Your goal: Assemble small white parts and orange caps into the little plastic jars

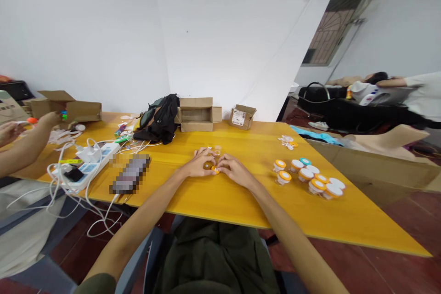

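Observation:
My left hand and my right hand meet above the middle of the table. Between their fingertips they pinch a small round orange cap with a pale centre. Fingers cover part of it, so its full shape is hidden. Just beyond the fingertips, a small clear ring lies on the wood. To the right of my right hand stand several small clear pieces with round tops, among them an orange-topped one, a white-topped one and a teal-topped one.
The yellow table also bears loose clear parts, an open cardboard box, a smaller box, a black bag, a phone and a cabled power strip. A co-worker's arm reaches in at left.

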Available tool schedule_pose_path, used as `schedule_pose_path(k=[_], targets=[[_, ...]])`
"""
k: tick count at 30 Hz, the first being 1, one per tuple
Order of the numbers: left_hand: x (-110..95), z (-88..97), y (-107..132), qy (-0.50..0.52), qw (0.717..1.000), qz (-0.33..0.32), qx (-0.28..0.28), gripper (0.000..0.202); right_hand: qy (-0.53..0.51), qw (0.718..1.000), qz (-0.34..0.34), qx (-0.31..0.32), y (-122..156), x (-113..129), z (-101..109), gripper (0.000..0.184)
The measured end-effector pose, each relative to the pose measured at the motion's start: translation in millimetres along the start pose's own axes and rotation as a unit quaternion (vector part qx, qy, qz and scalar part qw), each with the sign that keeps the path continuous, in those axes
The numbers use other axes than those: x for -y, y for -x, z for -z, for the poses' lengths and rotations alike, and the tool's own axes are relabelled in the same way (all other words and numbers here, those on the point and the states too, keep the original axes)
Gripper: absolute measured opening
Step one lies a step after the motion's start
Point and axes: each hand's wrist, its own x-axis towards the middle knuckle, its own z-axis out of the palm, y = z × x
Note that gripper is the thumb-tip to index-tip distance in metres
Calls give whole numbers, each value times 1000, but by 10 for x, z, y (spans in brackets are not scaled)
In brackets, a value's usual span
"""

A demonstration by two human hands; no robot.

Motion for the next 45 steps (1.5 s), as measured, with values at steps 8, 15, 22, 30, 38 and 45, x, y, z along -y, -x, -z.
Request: schedule_pose_path(k=[8, 15, 22, 30, 38, 45], targets=[[25, -13, -1, 3, 1000, 5, -1, 23, 50, 999, 10, -12, 33, 80, 3, 15], [6, 25, 8, 17, 1000, 3, 1, 27, 42, 998, -4, -39, 38, 118, 35, 17], [96, 144, 30, 2, 999, 17, -35, 18, 40, 999, -26, -21, 60, 65, 38, 8], [136, 205, 63, -59, 998, -13, -11, 8, 55, 998, -15, 15, 66, 28, -10, 26], [148, 188, 48, -53, 998, -25, -9, 8, 55, 998, -2, 11, 61, 16, -37, 17], [161, 172, 48, -33, 999, -16, 0, 10, 46, 999, -14, -3, 56, -1, -52, 14]])
